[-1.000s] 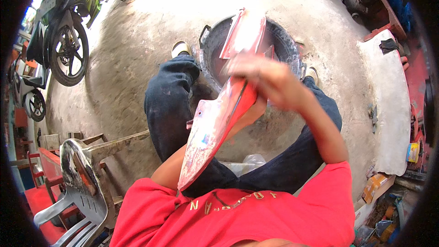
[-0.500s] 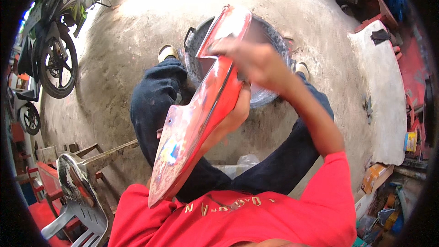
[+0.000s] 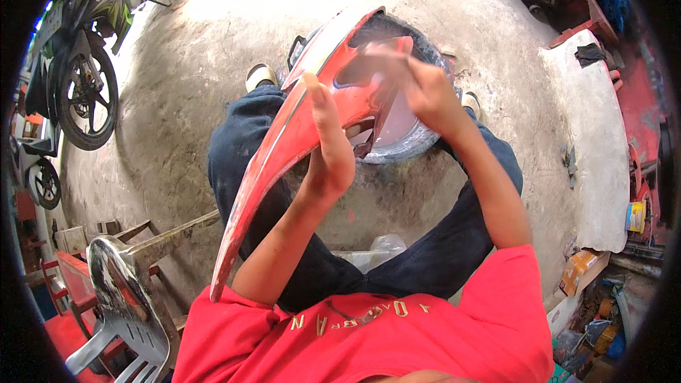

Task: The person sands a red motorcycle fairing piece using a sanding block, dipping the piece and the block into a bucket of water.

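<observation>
A long red motorcycle fairing panel (image 3: pixel 266 159), worn and pale along its upper edge, slants across my lap with its lower tip by my shirt. My left hand (image 3: pixel 330 138) grips it at mid-length, thumb laid over the face and other fingers mostly hidden behind. Over the panel's far, wider part, my right hand (image 3: pixel 429 92) bends inward. Its fingers are smeared by motion, so whatever they hold cannot be made out. Beneath the panel's far end stands a dark round tub (image 3: pixel 429 138) with cloudy liquid in it, between my feet.
Two motorcycles stand at the left, the nearer with a black front wheel (image 3: pixel 88 91). A worn grey chair (image 3: pixel 131 305) is at the lower left. To the right lie a pale slab (image 3: pixel 596 170), a cardboard box (image 3: pixel 583 272) and a yellow can (image 3: pixel 635 217). Concrete floor (image 3: pixel 184 135) surrounds the tub.
The panel has turned over so its red face with openings shows. My left hand, formerly beneath it, now shows with its thumb on top. My right hand has shifted slightly right.
</observation>
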Demonstrator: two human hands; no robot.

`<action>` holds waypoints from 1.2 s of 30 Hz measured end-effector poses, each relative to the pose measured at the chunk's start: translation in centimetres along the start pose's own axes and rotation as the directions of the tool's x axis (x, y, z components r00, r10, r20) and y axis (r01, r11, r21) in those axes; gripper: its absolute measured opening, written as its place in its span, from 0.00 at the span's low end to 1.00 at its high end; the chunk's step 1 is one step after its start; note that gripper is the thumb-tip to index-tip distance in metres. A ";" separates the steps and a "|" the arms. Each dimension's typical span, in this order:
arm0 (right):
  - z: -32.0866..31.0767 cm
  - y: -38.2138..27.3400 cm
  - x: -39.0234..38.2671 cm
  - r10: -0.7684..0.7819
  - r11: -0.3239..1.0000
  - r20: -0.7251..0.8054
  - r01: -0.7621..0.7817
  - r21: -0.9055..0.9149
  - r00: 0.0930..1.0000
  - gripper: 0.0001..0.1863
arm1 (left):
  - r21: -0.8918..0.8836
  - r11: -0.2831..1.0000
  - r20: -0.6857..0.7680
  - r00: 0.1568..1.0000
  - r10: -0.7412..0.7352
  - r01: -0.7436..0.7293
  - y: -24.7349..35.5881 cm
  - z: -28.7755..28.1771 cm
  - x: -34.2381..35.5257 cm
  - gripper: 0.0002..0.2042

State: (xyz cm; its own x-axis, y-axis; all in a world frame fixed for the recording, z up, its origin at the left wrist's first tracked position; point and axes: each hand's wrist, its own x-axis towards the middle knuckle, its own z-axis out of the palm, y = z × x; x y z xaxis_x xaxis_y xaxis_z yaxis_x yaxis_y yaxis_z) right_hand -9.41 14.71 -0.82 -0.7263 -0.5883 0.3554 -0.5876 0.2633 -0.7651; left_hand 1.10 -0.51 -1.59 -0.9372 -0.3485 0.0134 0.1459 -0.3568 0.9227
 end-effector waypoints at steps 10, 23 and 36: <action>2.0 -1.1 1.9 -0.039 0.995 0.044 0.043 -0.090 0.998 0.17 | -0.245 0.969 -0.081 0.997 -0.002 -0.018 -0.9 -1.1 0.4 0.40; 2.0 0.6 2.6 -0.068 0.982 0.096 0.083 -0.169 0.993 0.17 | -0.029 0.995 -0.126 0.988 0.093 -0.098 -2.1 -1.8 0.4 0.36; 3.7 -3.6 0.9 -0.396 0.917 0.111 0.399 -0.006 0.912 0.17 | -0.342 0.939 -0.232 0.971 -0.055 -0.028 0.7 -0.1 0.9 0.35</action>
State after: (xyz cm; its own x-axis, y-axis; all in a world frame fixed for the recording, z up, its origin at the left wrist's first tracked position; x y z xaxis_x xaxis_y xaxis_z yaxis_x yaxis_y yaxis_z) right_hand -6.58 10.37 0.26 -0.3899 -0.7253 0.5673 -0.8308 0.0114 -0.5564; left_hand 0.39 -1.20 -0.99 -0.8448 -0.5198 -0.1274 0.2717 -0.6216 0.7347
